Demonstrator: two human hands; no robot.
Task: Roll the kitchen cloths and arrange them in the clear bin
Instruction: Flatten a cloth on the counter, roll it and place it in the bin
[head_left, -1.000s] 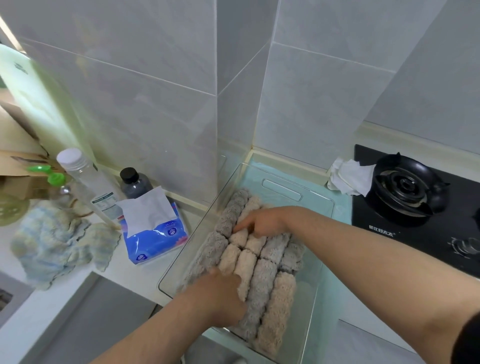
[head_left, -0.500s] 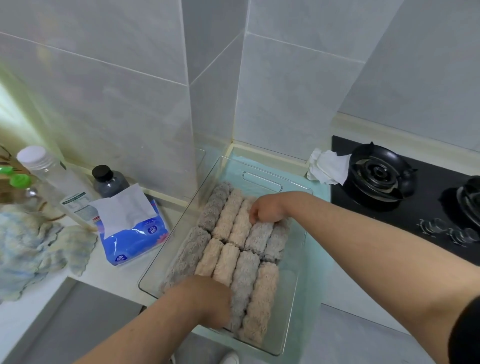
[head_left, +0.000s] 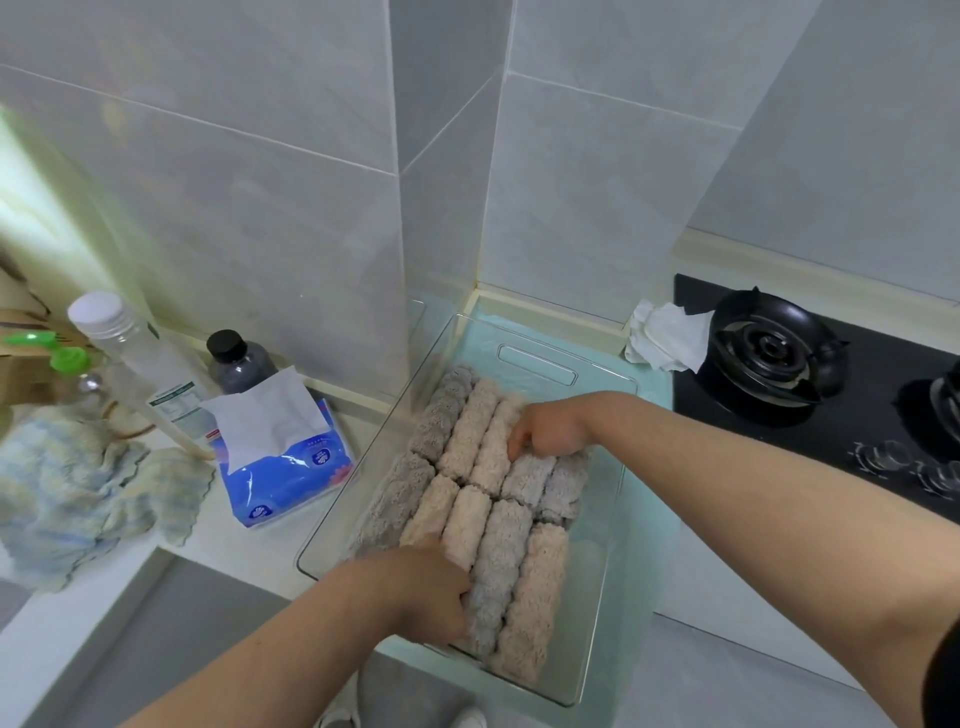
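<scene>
The clear bin (head_left: 538, 358) sits on the counter in the corner and holds several rolled cloths in two rows, beige (head_left: 470, 431) and grey (head_left: 498, 561). My left hand (head_left: 431, 592) is at the near row, with its fingers curled over the near ends of a beige and a grey roll. My right hand (head_left: 550, 428) is on the far row, its fingers curled down onto the rolls where a beige one meets a grey one. The rolls under both hands are partly hidden.
Left of the bin lie a blue tissue pack (head_left: 280, 467), a clear bottle (head_left: 130, 358), a dark bottle (head_left: 236, 361) and a crumpled striped cloth (head_left: 67, 493). To the right are a white rag (head_left: 670, 332) and a black gas stove (head_left: 769, 348). The counter edge runs under the bin's near end.
My right hand shifted slightly right along the far row. My left hand stayed on the near row's ends. The rolls look more evenly lined up.
</scene>
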